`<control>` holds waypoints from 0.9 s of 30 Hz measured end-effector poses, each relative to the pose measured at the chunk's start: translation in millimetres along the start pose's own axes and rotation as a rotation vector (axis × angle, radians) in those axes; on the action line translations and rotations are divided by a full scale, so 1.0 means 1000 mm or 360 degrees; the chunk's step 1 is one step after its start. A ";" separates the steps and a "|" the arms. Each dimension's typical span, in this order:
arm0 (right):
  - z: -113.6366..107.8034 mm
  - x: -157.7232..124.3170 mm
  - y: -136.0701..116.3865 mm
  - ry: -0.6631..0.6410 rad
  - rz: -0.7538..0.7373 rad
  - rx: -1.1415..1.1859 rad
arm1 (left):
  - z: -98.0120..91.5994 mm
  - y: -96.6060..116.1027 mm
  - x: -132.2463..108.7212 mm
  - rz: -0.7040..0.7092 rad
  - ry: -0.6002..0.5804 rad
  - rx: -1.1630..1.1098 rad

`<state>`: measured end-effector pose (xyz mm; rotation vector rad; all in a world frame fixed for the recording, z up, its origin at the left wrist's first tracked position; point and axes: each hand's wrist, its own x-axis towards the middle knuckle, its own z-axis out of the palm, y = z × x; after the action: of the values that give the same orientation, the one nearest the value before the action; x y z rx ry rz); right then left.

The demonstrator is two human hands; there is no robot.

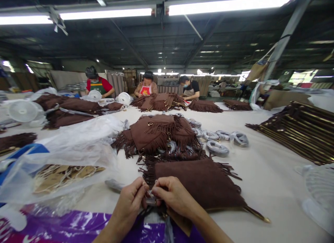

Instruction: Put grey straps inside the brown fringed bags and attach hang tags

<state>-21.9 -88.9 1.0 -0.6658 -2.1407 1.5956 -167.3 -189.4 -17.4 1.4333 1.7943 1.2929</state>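
My left hand (132, 199) and my right hand (171, 196) meet at the near edge of the table, fingers pinched together on a small pale piece at the corner of a brown suede fringed bag (200, 182). The bag lies flat in front of me, its fringe spreading away from me. What the fingertips hold is too small to name. Behind the bag is a heap of more brown fringed bags (158, 133).
Clear plastic bags (75, 149) with tan tags lie at left, purple plastic (78, 225) at the near edge. Wrapped straps (217, 147) lie mid-table, a stack of brown bags (302, 130) at right, white fans (24, 110) at left. Three people (147, 84) work at the far end.
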 end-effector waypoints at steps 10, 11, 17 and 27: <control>-0.001 -0.002 -0.003 0.0012 -0.0256 -0.0208 | 0.002 0.003 0.006 -0.0043 0.0087 -0.0207; 0.000 -0.002 -0.003 0.0023 -0.0263 -0.0216 | 0.002 0.004 0.006 -0.0077 0.0075 -0.0242; 0.002 -0.003 0.000 0.0137 -0.0267 -0.0287 | 0.004 0.007 0.003 -0.0247 -0.0131 -0.0407; 0.002 -0.005 0.004 0.0077 -0.0060 -0.0133 | 0.008 0.000 0.000 0.0163 0.0100 0.0057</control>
<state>-18.5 -91.8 -3.4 -0.6793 -2.1816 1.4625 -160.3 -186.7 -21.2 1.5374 1.8137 1.3776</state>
